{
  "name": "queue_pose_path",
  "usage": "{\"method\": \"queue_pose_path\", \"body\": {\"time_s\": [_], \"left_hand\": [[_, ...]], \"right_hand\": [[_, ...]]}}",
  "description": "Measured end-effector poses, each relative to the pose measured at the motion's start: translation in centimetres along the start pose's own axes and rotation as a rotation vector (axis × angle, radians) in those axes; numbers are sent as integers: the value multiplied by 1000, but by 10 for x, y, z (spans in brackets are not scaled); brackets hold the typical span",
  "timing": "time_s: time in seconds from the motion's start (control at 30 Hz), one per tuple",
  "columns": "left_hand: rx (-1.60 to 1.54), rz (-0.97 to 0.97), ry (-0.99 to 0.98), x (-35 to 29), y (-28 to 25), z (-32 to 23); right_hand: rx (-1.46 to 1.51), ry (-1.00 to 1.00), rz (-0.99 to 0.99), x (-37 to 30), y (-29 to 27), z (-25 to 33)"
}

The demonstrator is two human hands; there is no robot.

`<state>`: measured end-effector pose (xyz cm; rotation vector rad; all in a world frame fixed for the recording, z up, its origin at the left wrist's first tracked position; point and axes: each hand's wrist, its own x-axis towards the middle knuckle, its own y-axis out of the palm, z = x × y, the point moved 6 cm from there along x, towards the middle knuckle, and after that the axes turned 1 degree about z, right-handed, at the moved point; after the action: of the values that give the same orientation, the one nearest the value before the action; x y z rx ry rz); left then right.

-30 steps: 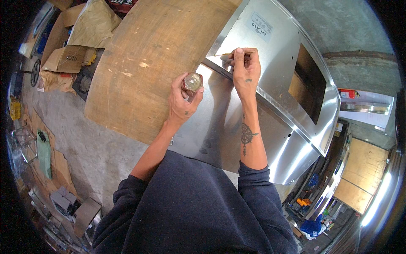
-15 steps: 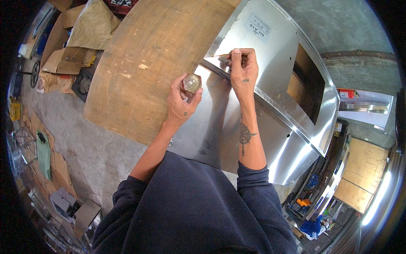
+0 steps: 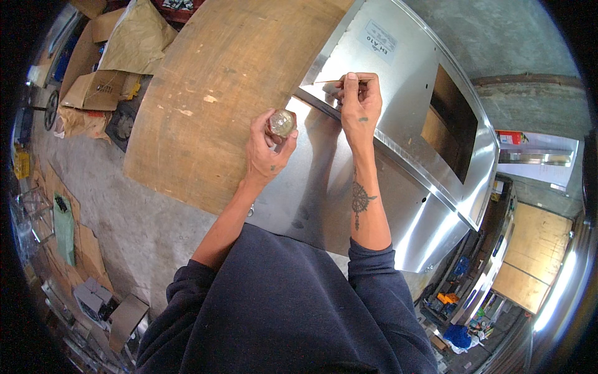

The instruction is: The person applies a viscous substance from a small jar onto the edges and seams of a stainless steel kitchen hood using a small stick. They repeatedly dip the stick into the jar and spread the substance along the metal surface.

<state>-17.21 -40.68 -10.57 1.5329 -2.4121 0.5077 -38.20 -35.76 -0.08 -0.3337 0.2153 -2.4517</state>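
My left hand (image 3: 265, 148) is closed round a small round glass jar (image 3: 282, 123), its top facing up, over the seam of the wooden board and the metal. My right hand (image 3: 361, 105) pinches a thin, light-coloured stick (image 3: 330, 81), which may be a fine brush. Its tip points left, at the corner of the shiny sheet-metal panel (image 3: 405, 93), near the end of the raised metal edge. Whether the tip touches the metal I cannot tell. Below that edge lies a second metal panel (image 3: 286, 199), on which my arm's reflection shows.
A large wooden board (image 3: 218, 124) lies left of the metal. The upper panel has a rectangular opening (image 3: 461, 131). Cardboard boxes (image 3: 96, 87) and brown paper sit at the far left. On the right stand a shelf with tools (image 3: 458, 299) and a plywood sheet (image 3: 532, 258).
My right hand has shifted very slightly, and the stick now lies a little more level. My left hand and the jar stay in place.
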Motion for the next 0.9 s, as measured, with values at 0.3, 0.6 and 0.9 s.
{"method": "queue_pose_path", "body": {"time_s": [0.3,0.6,0.9], "left_hand": [[40,-41,11,1,-3,-8],[70,-39,68,1,-4,-9],[70,-17,42,2,-6,-10]], "right_hand": [[-70,-109,-18,-62,0,21],[-388,-323,101,-99,28,41],[-378,-274,84,-98,32,40]]}}
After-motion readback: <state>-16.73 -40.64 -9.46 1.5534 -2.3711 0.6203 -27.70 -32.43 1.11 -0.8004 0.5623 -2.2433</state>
